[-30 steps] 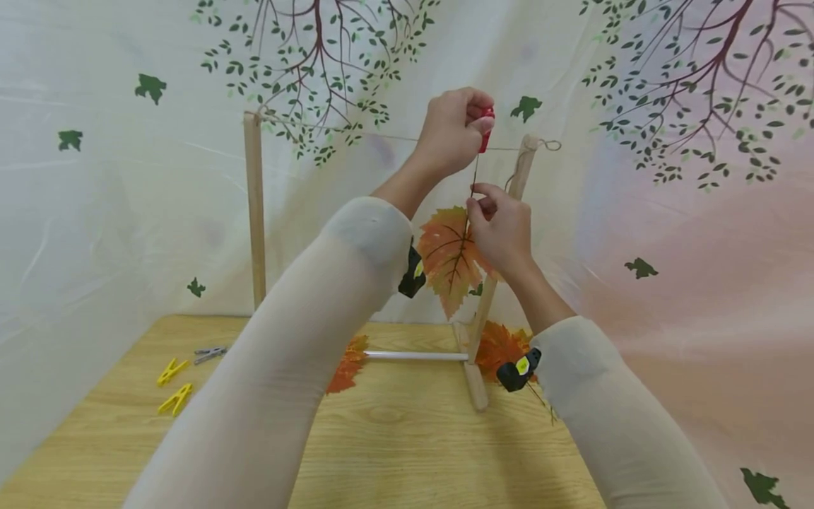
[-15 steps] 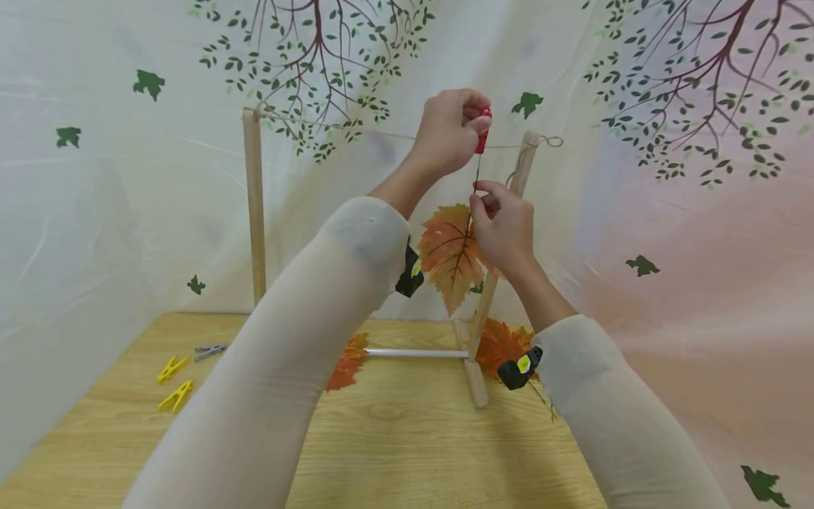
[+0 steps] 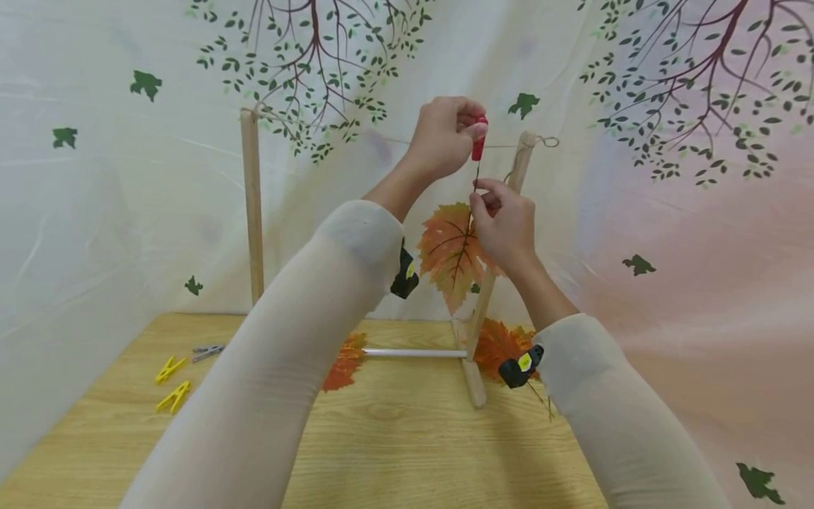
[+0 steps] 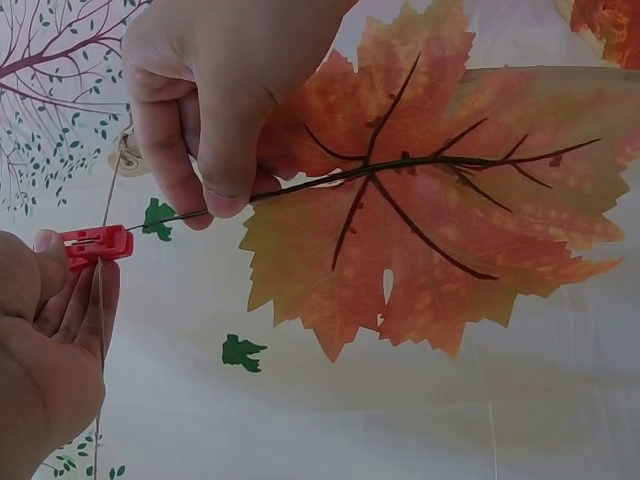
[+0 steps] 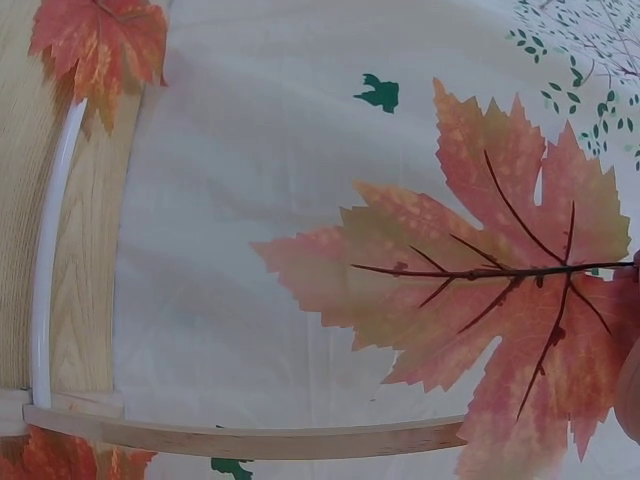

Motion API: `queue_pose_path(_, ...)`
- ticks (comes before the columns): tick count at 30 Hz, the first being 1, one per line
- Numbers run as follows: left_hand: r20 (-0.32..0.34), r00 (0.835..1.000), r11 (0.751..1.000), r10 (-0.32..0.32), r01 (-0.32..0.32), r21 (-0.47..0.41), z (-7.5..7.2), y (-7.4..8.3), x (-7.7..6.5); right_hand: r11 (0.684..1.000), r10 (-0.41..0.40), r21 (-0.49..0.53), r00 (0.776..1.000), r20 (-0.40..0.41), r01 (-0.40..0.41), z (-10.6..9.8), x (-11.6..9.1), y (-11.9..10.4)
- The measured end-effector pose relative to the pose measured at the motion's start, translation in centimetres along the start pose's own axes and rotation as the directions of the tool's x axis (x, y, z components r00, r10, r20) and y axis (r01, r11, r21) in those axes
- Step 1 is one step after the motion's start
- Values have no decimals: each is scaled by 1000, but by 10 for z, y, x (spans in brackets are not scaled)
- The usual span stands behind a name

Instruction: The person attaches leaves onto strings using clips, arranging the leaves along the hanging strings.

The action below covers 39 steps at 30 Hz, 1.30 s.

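Observation:
My left hand (image 3: 441, 138) pinches a red clothespin (image 3: 478, 141) at the string (image 4: 101, 310) stretched between two wooden posts. The clothespin's lower end meets the tip of a thin dark stem (image 4: 170, 218). Just below it, my right hand (image 3: 509, 223) pinches that stem between thumb and forefinger. From the stem an orange artificial maple leaf (image 3: 450, 247) hangs tip down, its dark veins facing me. In the right wrist view the leaf (image 5: 520, 270) fills the right side, and only a sliver of the hand shows at the edge.
The wooden frame has a left post (image 3: 252, 212), a right post (image 3: 523, 166) and a white bar (image 3: 413, 353) low between them. More orange leaves (image 3: 499, 350) lie by its right foot, others (image 3: 343, 364) behind my left sleeve. Yellow clothespins (image 3: 173, 397) and grey ones (image 3: 207, 351) lie at left.
My left hand has come down slightly with the red clothespin, closer to my right hand. The right hand and the leaf stay nearly where they were.

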<state>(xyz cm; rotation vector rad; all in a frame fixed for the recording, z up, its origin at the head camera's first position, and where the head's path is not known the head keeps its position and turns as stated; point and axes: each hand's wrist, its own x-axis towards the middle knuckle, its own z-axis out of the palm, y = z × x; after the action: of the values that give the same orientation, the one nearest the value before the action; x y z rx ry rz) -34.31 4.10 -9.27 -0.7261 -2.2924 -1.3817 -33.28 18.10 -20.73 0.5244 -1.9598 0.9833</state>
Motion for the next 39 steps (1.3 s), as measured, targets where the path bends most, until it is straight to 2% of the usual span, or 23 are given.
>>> queue_pose_path(16,-6,1000,1000,6,-6,-5,4,-1,-1,1000,16,2,1000,17,-16,2,1,-2)
queue_pose_path(28,12,999,998,44,-45,50,2,-5,-3,1000,26,0,999,28,-26,1,0,-1)
queue_pose_path(39,66,996,988,57,-66,143,1,-6,-4,999,40,-30,998,39,-39,-1,-2,2)
